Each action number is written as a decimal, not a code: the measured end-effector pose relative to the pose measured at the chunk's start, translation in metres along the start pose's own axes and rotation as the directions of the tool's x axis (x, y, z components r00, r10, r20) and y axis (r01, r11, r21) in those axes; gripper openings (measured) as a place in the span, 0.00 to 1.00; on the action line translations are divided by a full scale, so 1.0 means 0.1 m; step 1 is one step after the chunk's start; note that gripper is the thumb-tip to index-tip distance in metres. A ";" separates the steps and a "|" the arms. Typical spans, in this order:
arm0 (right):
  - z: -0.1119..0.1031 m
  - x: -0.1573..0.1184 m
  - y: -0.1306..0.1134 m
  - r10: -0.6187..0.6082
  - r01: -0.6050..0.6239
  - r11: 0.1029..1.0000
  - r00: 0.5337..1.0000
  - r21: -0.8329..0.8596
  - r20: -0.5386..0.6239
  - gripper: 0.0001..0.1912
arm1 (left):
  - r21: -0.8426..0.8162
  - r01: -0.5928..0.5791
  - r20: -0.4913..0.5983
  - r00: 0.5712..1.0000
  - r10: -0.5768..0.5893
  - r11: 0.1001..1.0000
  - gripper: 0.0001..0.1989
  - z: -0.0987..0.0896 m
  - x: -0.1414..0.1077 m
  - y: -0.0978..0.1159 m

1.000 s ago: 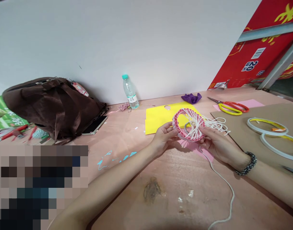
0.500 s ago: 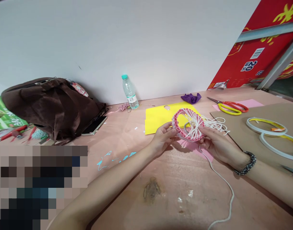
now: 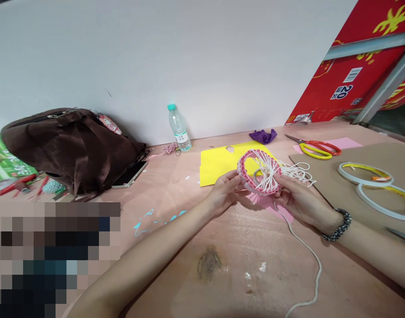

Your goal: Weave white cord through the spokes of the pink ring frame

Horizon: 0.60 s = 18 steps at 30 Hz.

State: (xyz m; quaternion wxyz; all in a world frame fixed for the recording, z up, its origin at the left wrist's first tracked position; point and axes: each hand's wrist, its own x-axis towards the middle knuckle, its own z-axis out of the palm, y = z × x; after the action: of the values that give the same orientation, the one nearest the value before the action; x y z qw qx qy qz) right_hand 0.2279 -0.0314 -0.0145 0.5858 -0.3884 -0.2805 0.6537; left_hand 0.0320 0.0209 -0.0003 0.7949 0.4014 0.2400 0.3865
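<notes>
Between my two hands is a round pink hoop [image 3: 244,179] with a looped edge and white strings crossing its inside. My left hand [image 3: 227,190] pinches the hoop's left rim between thumb and fingers. On the opposite side, my right hand [image 3: 293,194] is closed on the right rim, its thumb over the strings. A bundle of white string [image 3: 300,172] spreads out behind that hand. One long white cord [image 3: 308,247] hangs from beneath the hoop and curves over the table toward me. Yellow sheet [image 3: 217,165] and pink paper [image 3: 268,203] lie under and behind the hoop.
Red-and-yellow scissors [image 3: 316,148], brown cardboard [image 3: 364,159] and white ring-shaped tape rolls [image 3: 368,173] lie right. At the back are a purple cloth [image 3: 263,136] and a water bottle [image 3: 179,128]. A brown bag [image 3: 70,145] and a phone [image 3: 131,174] are left.
Hardly anything differs. Both hands keep the same hold on the hoop, and the whole view has shifted very slightly.
</notes>
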 end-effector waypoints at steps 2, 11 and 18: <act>0.00 0.00 0.01 -0.001 0.001 1.000 1.000 -0.020 0.008 0.12 | 0.023 -0.016 0.003 1.000 0.016 1.000 0.23 0.00 0.00 -0.01; 0.05 -0.04 -0.03 0.040 -0.040 0.999 0.999 -0.033 0.005 0.14 | 0.010 -0.044 0.021 0.999 0.044 0.999 0.24 -0.02 0.01 -0.02; 0.10 -0.08 -0.07 0.052 -0.050 0.995 0.998 -0.086 0.021 0.13 | -0.004 -0.037 0.025 0.999 0.037 0.999 0.24 0.00 0.00 -0.01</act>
State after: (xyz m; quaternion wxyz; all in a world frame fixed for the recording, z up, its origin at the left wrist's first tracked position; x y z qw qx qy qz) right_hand 0.2237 -0.0371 -0.0016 0.5484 -0.4126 -0.3050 0.6602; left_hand 0.0322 0.0208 -0.0014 0.7912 0.4091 0.2220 0.3966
